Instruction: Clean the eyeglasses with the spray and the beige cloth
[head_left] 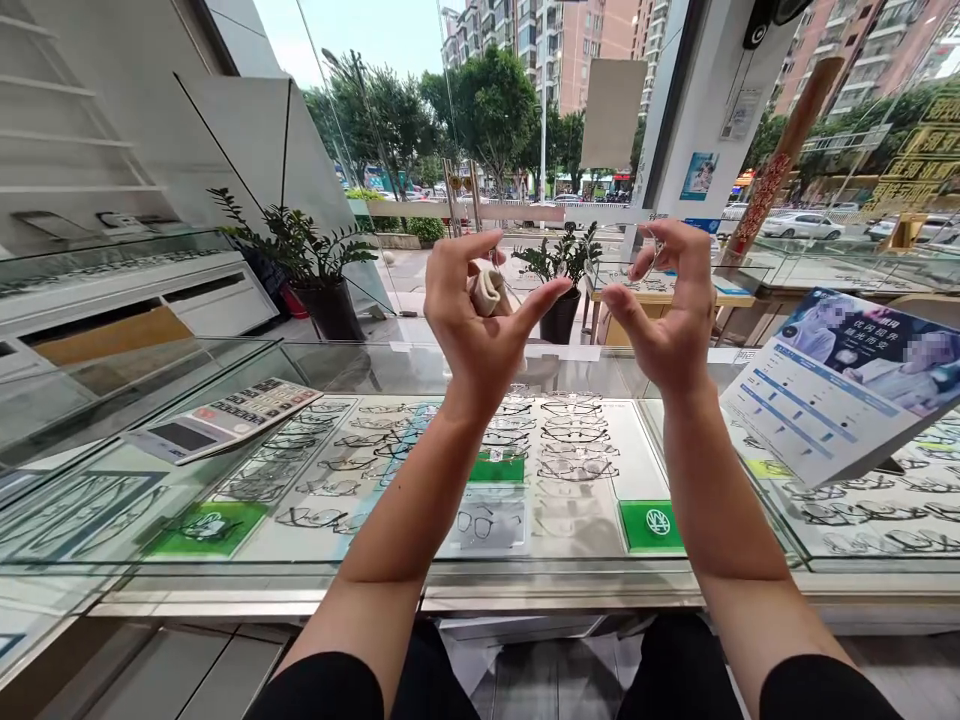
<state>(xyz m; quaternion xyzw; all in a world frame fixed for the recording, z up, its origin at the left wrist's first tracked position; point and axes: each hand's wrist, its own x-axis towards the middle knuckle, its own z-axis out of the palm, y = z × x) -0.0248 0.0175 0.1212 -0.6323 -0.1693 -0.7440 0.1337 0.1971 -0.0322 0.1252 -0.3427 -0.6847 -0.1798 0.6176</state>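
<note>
Both hands are raised above the glass counter, thumbs pointing towards each other. My left hand (480,320) is closed with a rolled beige cloth (491,292) tucked against its palm; a fine metal bit shows near its index fingertip. My right hand (671,315) has curled fingers around a thin metal piece (657,250) that looks like part of an eyeglass frame. Whether one pair of glasses spans the two hands, I cannot tell. Below them, rows of eyeglasses (576,435) lie inside the glass display case (360,580).
A large calculator (232,415) rests on the counter at left. On the right stands a tilted printed card (847,385). Green logo blocks (652,525) sit among the frames. Potted plants (326,290) stand beyond the counter, before the shop window.
</note>
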